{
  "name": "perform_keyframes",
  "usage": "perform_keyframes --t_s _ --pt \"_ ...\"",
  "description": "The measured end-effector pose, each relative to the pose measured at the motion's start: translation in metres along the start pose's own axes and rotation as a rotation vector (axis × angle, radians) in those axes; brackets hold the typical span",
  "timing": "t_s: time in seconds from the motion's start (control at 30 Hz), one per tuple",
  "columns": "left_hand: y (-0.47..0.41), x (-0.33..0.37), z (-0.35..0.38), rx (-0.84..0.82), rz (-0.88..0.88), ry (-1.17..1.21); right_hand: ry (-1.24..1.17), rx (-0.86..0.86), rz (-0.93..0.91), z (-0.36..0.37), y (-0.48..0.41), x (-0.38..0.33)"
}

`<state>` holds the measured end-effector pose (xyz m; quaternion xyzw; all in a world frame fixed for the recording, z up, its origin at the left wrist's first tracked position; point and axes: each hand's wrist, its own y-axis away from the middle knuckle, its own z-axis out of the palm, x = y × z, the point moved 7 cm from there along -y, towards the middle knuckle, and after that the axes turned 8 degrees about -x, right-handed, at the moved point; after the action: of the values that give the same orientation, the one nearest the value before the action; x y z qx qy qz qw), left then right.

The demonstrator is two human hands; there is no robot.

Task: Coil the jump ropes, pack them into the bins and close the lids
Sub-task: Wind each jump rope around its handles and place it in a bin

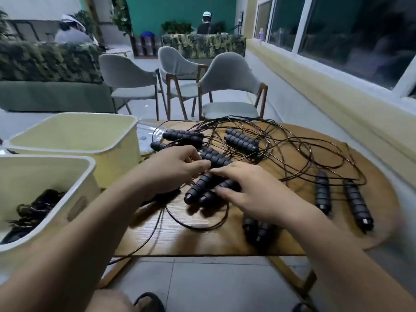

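Your right hand point(247, 190) rests flat-fingered on a pair of handles point(202, 191) mid-worktop point(202, 239), while your left hand point(180, 170) curls beside another handle point(216, 157), grip unclear.

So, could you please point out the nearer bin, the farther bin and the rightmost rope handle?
Nearer bin point(40, 174): head view, bare inner back wall.
Farther bin point(119, 167): head view, front outer wall.
Rightmost rope handle point(356, 202): head view, middle of its ribbed body.
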<state>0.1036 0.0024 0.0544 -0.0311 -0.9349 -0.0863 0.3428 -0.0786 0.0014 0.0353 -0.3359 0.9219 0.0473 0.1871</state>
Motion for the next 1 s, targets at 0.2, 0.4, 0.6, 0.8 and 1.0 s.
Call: perform_keyframes --t_s 0.2,0.4,0.6,0.8,1.0 --pt "-0.039 0.042 0.064 -0.056 0.063 0.096 0.014 0.065 0.199 -0.017 0.040 0.077" --pt "-0.068 0.064 0.123 -0.075 0.150 0.167 -0.058 0.235 0.337 -0.033 0.090 0.153" --pt "-0.086 0.073 0.148 -0.066 0.196 0.151 -0.038 0.372 0.607 -0.051 0.134 0.218" --pt "-0.091 0.072 0.149 -0.009 0.206 0.040 -0.018 0.413 0.678 -0.041 0.136 0.242" --pt "-0.088 0.061 0.121 0.090 0.198 0.050 -0.047 0.462 0.422 -0.031 0.105 0.197"
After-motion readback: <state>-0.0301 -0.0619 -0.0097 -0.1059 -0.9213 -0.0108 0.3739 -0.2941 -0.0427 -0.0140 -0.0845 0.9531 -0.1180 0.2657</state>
